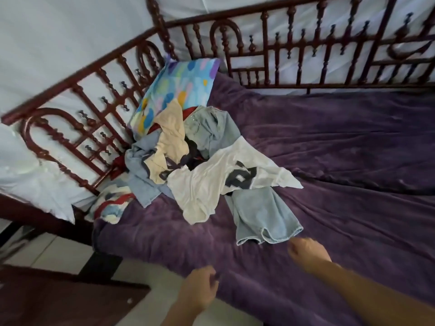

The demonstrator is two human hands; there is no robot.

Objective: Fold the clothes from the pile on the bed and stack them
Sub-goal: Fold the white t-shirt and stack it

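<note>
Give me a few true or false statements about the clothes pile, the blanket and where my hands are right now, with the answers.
1. The white T-shirt lies on top of the pile. True.
2. The right hand grips the jeans. False: it hovers by their hem, holding nothing.
3. The blanket is purple. True.
4. The left hand holds a shirt. False: it holds nothing.
5. A folded stack is already made. False: none is visible.

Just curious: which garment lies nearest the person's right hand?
The light blue denim piece, its hem just beyond the right hand; the others lie farther back.
</note>
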